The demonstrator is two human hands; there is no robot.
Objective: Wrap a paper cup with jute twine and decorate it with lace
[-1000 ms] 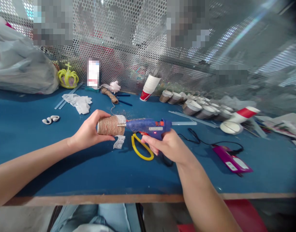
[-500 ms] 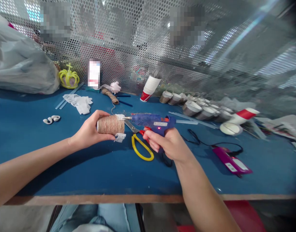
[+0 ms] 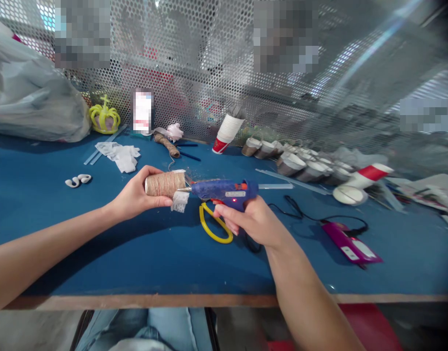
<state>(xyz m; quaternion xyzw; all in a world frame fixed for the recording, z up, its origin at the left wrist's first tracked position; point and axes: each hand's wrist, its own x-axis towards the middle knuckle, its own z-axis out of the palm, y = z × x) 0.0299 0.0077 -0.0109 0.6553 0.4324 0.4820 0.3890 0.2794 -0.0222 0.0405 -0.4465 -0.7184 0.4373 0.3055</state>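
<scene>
My left hand [image 3: 139,194] is wrapped round a twine-covered cup [image 3: 162,185] that lies on its side in the air above the table. A strip of white lace [image 3: 180,201] hangs from the cup's right end. In my right hand [image 3: 251,219] is a blue hot glue gun [image 3: 224,191] with a small red light and a clear glue stick out of its back. Its metal nozzle points left, at the twine near the lace. Below the gun, yellow-handled scissors [image 3: 216,234] lie on the table, their blades mostly hidden.
On the blue table [image 3: 143,268] lie white lace [image 3: 119,155], a twine bundle [image 3: 166,145] and clear glue sticks. Behind stand a yellow crown [image 3: 104,117], a phone [image 3: 142,112] and stacked paper cups [image 3: 228,131]. A purple power strip [image 3: 350,243] with a cord lies right. Perforated metal rises behind.
The glue gun has moved left and slightly down, its nozzle going from the cup's upper edge to lower on its right end. The cup has turned a little, showing more hanging lace.
</scene>
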